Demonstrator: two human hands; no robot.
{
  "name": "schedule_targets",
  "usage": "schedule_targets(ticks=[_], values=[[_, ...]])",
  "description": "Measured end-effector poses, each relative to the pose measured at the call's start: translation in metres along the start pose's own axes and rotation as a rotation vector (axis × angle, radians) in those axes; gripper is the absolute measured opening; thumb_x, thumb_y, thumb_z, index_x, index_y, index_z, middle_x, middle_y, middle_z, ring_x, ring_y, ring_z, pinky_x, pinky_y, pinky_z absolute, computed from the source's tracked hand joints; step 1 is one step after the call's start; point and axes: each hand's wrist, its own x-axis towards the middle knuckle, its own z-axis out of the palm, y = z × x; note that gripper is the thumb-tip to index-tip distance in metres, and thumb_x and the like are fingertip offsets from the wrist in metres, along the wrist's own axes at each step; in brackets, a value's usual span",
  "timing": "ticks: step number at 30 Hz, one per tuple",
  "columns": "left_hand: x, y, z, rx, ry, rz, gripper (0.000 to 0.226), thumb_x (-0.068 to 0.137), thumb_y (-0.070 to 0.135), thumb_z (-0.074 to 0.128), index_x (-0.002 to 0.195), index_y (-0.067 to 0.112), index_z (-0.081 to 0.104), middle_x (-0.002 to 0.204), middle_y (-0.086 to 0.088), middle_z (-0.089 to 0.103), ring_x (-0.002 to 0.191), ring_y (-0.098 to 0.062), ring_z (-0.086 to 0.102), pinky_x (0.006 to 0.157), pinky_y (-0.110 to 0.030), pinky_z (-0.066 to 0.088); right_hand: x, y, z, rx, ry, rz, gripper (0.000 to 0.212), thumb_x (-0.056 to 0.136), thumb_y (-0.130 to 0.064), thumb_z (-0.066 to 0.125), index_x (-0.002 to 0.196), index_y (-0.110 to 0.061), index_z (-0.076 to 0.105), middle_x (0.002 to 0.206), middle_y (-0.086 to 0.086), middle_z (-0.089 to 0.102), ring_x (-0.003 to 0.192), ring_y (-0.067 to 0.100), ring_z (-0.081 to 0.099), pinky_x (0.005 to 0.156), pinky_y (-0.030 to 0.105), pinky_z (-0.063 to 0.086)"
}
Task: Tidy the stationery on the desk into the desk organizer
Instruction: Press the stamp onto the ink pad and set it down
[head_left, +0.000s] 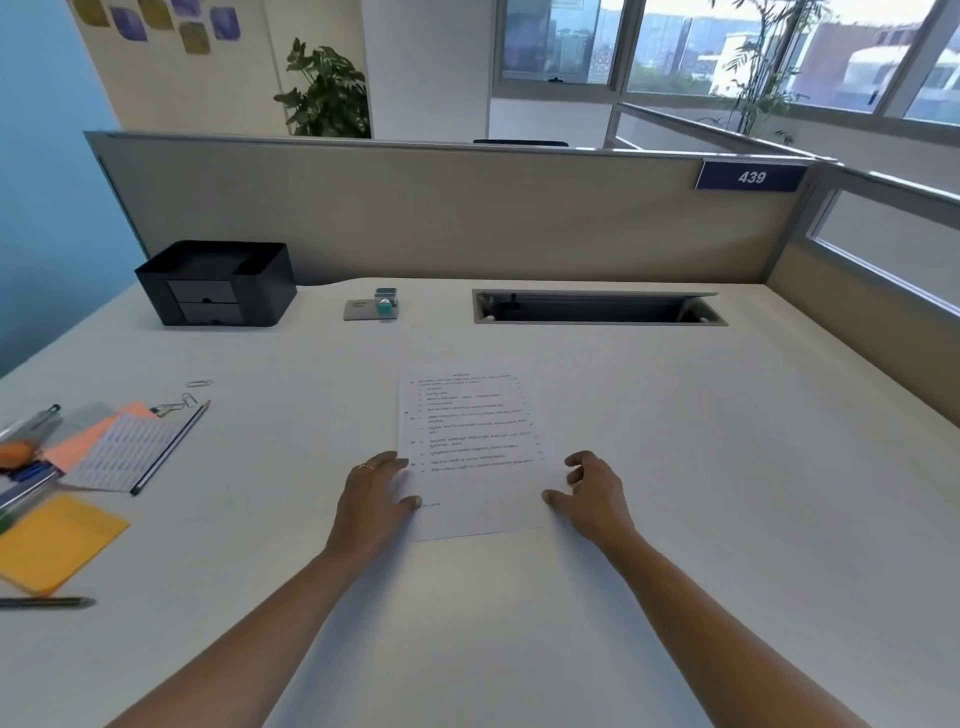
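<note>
Now stretched forward with both arms: left hand (376, 493) flat on the left edge of the printed sheet (467, 441), right hand (592, 493) loosely curled at its right edge, gripping nothing. Far back left, black desk organizer (215, 283) near the partition (467, 223); pencil (171, 447) and paper clips (182, 402) by the left edge of the desk (675, 467).

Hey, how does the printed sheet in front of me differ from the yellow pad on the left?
The printed sheet is white with lines of text; the yellow pad shows no print. The sheet lies centrally, with the left hand and right hand touching its side edges; the pad sits untouched, far left. Both lie flat, outside the black organizer.
</note>
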Motion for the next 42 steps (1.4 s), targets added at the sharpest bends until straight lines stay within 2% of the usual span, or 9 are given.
schedule_targets(ticks=[4, 8, 12, 22, 35, 42], values=[[0.000, -0.006, 0.005, 0.068, -0.061, 0.064, 0.044, 0.090, 0.024, 0.057, 0.131, 0.011, 0.049, 0.148, -0.003, 0.035, 0.139, -0.017, 0.027, 0.111, -0.030, 0.023, -0.007, 0.000, 0.005, -0.161, 0.050, -0.097, 0.044, 0.086, -0.020, 0.062, 0.127, -0.018, 0.046, 0.126, 0.005, 0.046, 0.119, 0.021, 0.041, 0.090, 0.028, 0.038], [-0.003, -0.013, 0.010, 0.097, -0.031, 0.103, 0.043, 0.093, 0.025, 0.051, 0.134, 0.012, 0.046, 0.148, -0.001, 0.035, 0.141, -0.015, 0.023, 0.112, -0.029, 0.021, -0.016, 0.001, 0.015, -0.352, 0.086, -0.285, 0.037, 0.092, -0.026, 0.050, 0.129, -0.020, 0.049, 0.137, 0.000, 0.042, 0.126, 0.020, 0.037, 0.096, 0.030, 0.037], [-0.004, -0.015, 0.014, 0.130, 0.002, 0.142, 0.042, 0.094, 0.025, 0.048, 0.135, 0.014, 0.045, 0.148, -0.001, 0.035, 0.141, -0.014, 0.023, 0.110, -0.027, 0.021, -0.022, 0.003, 0.022, -0.456, 0.050, -0.313, 0.037, 0.095, -0.030, 0.041, 0.131, -0.023, 0.046, 0.141, -0.004, 0.039, 0.130, 0.018, 0.033, 0.104, 0.031, 0.027], [-0.005, -0.017, 0.017, 0.144, 0.010, 0.151, 0.042, 0.095, 0.026, 0.044, 0.136, 0.016, 0.044, 0.149, 0.001, 0.033, 0.141, -0.013, 0.021, 0.108, -0.032, 0.023, -0.022, 0.006, 0.024, -0.481, 0.066, -0.323, 0.038, 0.095, -0.032, 0.040, 0.131, -0.024, 0.045, 0.139, -0.006, 0.040, 0.129, 0.017, 0.033, 0.103, 0.030, 0.026], [-0.010, -0.019, 0.014, 0.125, 0.017, 0.196, 0.041, 0.096, 0.024, 0.041, 0.136, 0.016, 0.043, 0.150, 0.000, 0.032, 0.141, -0.013, 0.022, 0.109, -0.028, 0.021, -0.028, 0.007, 0.027, -0.494, 0.089, -0.300, 0.037, 0.096, -0.030, 0.040, 0.132, -0.024, 0.044, 0.141, -0.005, 0.039, 0.132, 0.016, 0.031, 0.105, 0.029, 0.025], [-0.014, -0.021, 0.009, -0.025, 0.027, 0.218, 0.040, 0.095, 0.017, 0.044, 0.134, 0.012, 0.045, 0.148, -0.001, 0.035, 0.138, -0.013, 0.027, 0.110, -0.019, 0.016, -0.028, 0.005, 0.026, -0.439, 0.118, -0.265, 0.037, 0.093, -0.032, 0.047, 0.128, -0.019, 0.050, 0.136, -0.002, 0.045, 0.131, 0.018, 0.032, 0.103, 0.033, 0.031]])
